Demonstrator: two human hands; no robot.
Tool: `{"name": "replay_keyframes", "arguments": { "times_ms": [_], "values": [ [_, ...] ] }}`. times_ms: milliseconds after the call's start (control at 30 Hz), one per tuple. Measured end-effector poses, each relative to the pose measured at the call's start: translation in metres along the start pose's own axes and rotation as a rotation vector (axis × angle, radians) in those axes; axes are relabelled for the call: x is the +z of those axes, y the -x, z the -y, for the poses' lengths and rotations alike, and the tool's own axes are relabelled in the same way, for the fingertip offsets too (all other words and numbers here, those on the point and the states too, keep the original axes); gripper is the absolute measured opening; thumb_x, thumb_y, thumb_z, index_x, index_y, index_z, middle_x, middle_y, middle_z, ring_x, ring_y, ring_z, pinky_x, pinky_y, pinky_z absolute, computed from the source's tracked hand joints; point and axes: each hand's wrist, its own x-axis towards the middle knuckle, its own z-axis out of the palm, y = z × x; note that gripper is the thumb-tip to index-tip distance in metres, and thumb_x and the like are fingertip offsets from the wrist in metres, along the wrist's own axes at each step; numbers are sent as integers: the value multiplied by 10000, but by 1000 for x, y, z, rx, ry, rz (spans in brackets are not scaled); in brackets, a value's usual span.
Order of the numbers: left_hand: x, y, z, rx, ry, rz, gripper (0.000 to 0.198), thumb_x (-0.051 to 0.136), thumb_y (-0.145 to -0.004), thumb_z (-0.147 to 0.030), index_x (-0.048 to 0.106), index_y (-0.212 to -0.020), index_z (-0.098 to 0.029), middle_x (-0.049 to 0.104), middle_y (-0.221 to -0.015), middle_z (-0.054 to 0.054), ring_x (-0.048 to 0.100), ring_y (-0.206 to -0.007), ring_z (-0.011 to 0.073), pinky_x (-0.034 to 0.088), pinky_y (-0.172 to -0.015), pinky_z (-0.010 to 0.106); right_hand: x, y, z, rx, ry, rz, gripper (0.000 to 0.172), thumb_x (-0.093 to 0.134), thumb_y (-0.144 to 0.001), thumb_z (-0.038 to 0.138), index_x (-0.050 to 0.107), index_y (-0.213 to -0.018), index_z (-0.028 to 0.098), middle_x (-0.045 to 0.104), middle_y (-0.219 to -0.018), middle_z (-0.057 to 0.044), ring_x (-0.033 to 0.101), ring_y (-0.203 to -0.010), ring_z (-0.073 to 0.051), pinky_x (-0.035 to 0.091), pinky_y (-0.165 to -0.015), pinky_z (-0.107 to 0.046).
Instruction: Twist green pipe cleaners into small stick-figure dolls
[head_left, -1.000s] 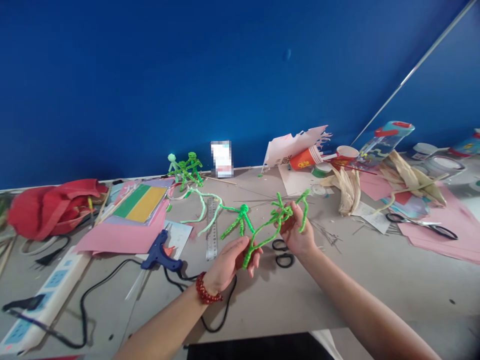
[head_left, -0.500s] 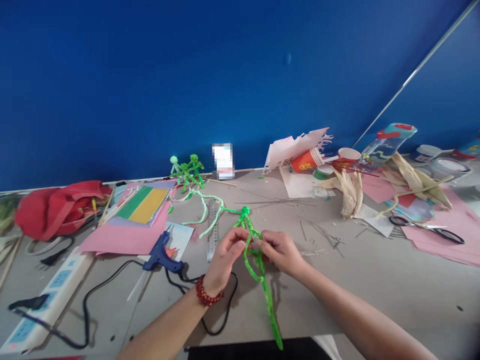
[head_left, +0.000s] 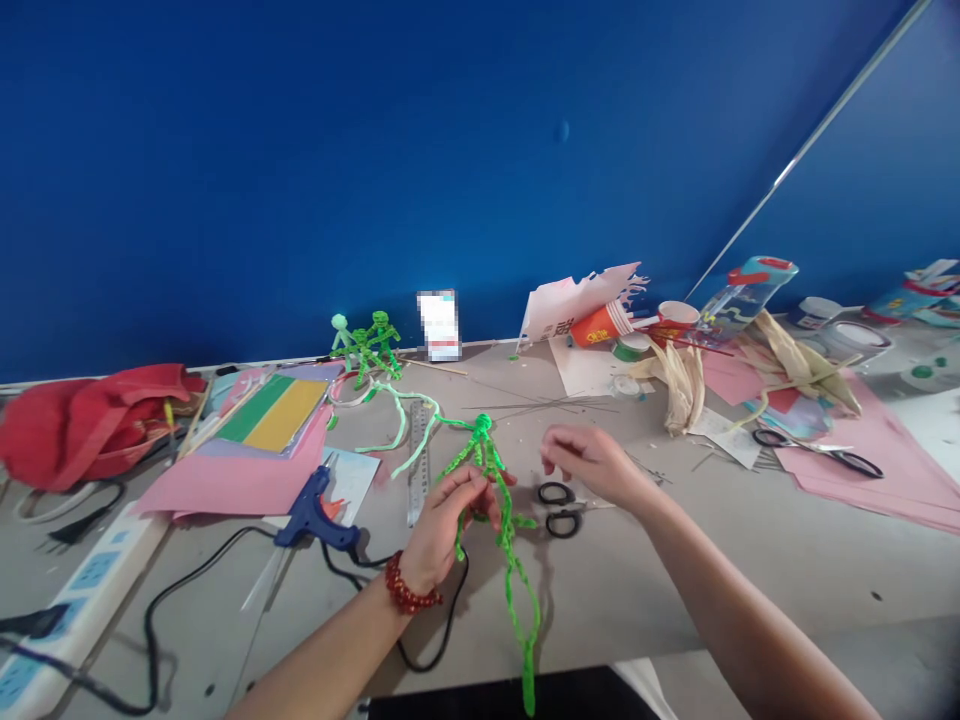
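My left hand (head_left: 450, 520), with a red bead bracelet (head_left: 409, 585) at the wrist, pinches a green pipe-cleaner figure (head_left: 506, 520) around its middle. The figure's round head (head_left: 484, 424) points away from me, and a long twisted loop trails toward the table's front edge. My right hand (head_left: 589, 460) is off the figure, raised to its right, fingers loosely bent and apart from the thumb, with nothing visible in them. Black-handled scissors (head_left: 561, 510) lie just below it; their blades are hard to see. A pale green pipe cleaner (head_left: 420, 405) reaches toward the head.
Several small pipe-cleaner figures (head_left: 367, 345) stand near the blue wall. A blue glue gun (head_left: 311, 515), its cord, a ruler (head_left: 417, 470) and a power strip (head_left: 75, 590) are on the left. Dried husks (head_left: 679, 390), paper cups (head_left: 600, 325) and more scissors (head_left: 817, 452) are on the right.
My right hand has let go of the figure and moved up and right, revealing the scissors. My left hand keeps its hold. The view has turned slightly right.
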Motion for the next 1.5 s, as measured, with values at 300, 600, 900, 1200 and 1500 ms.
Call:
{"name": "replay_keyframes", "arguments": {
  "times_ms": [300, 600, 900, 1200, 1500],
  "values": [
    [-5, -3, 1, 14, 130, 0, 283, 567, -816, -246, 488, -559, -158, 689, -752, 56, 525, -503, 86, 408, -560, 238, 31, 29, 0, -79, 905, 328, 281, 514, -677, 24, 604, -906, 158, 655, -916, -76, 631, -788, -216, 351, -587, -282],
    [-2, -4, -3, 8, 88, -65, 294, 639, -773, -294, 517, -549, -149, 699, -764, 55, 572, -486, 96, 444, -580, 253, 8, 57, -8, -187, 868, 349, 232, 478, -753, 10, 597, -818, 198, 628, -908, -49, 617, -858, -207, 407, -683, -292],
    [-5, -2, -2, -13, 122, -18, 277, 622, -816, -334, 572, -618, -147, 732, -930, 81, 646, -568, 135, 474, -713, 308, 12, 86, -30, 259, 846, 95, 178, 475, -907, 352, 532, -812, 213, 665, -760, -27, 651, -633, -212, 272, -484, -267],
    [-10, -4, -2, -69, 236, 68, 275, 607, -848, -328, 572, -639, -152, 738, -956, 79, 714, -716, 179, 483, -849, 329, 3, 98, -35, 311, 772, -11, 94, 510, -814, 289, 555, -769, 219, 660, -794, -30, 650, -701, -210, 330, -522, -254],
    [-7, -4, 0, -5, 241, 192, 278, 540, -899, -327, 626, -707, -145, 705, -1078, 113, 697, -940, 246, 420, -991, 397, -12, 104, -36, 432, 664, 55, 103, 532, -807, 317, 579, -754, 241, 665, -729, 5, 638, -639, -199, 331, -526, -248]
  ]
}}
